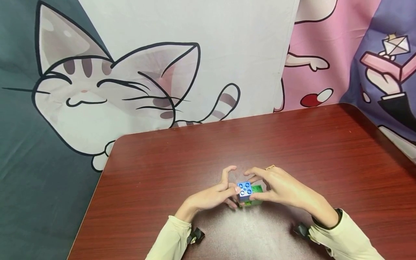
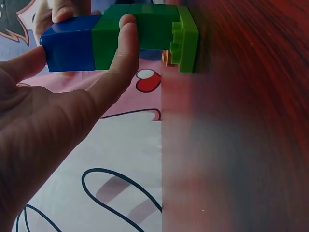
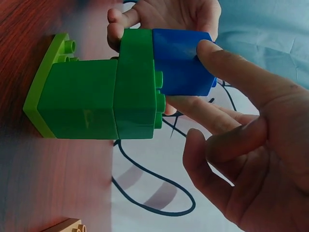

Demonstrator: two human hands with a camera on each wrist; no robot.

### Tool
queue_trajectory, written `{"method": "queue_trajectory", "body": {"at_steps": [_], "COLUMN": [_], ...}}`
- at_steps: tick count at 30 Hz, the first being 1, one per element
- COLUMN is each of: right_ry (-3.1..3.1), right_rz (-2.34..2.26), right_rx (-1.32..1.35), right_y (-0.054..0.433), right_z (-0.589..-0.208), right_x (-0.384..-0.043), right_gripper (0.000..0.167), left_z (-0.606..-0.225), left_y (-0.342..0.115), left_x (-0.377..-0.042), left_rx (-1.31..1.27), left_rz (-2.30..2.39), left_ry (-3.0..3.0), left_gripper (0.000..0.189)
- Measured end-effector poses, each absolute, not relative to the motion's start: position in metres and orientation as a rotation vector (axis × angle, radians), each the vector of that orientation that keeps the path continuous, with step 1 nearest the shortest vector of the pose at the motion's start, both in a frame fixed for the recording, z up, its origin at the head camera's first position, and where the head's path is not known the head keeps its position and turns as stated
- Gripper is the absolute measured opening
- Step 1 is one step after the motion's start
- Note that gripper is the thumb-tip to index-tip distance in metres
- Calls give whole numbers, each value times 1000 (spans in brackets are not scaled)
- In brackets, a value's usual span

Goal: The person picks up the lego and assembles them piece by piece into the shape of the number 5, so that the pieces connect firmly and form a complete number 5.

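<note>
A blue brick (image 1: 245, 190) sits at the top of a small stack of building bricks. Under it are a wider green brick (image 3: 134, 106), another green brick (image 3: 77, 99) and a flat lime-green plate (image 2: 189, 41) on the table. Bare studs show on the wider green brick beside the blue one. My left hand (image 1: 212, 195) has its thumb on the blue brick's top and a finger against the green side, gripping the stack. With thumb and finger on opposite sides, my right hand (image 1: 284, 186) pinches the blue brick; its other fingers are curled.
A tan brick (image 3: 65, 226) lies on the table behind the right hand, mostly hidden in the head view. The reddish-brown table (image 1: 169, 162) ends at a cloth backdrop (image 1: 253, 43) with cartoon figures.
</note>
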State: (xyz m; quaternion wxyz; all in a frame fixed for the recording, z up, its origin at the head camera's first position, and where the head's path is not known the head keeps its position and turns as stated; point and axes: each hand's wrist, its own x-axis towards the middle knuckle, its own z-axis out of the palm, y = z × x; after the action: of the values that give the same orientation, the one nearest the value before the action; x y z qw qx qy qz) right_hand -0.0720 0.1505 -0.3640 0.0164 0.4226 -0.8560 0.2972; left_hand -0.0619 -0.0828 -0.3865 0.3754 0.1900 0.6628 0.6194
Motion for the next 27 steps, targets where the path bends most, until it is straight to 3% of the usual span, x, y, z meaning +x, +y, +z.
{"method": "queue_trajectory", "body": {"at_steps": [10,16,27], "right_ry": [-2666,-2699,-3113], "right_rz": [1069,1055,711], "right_rx": [1306,1300,739], "right_y": [149,160,200], "right_z": [-365,-364,-365], "right_x": [-75,-80,-100], "right_gripper": [47,60,56], "left_z": [-388,-392,-386], "left_y": [-85,-88,-88], "left_x": [-63,-65,-65], "left_rx": [495,466,406], "left_rz": [1607,1627,1604], "left_ry": [1630,1588,1653], "left_gripper": [59,56,53]}}
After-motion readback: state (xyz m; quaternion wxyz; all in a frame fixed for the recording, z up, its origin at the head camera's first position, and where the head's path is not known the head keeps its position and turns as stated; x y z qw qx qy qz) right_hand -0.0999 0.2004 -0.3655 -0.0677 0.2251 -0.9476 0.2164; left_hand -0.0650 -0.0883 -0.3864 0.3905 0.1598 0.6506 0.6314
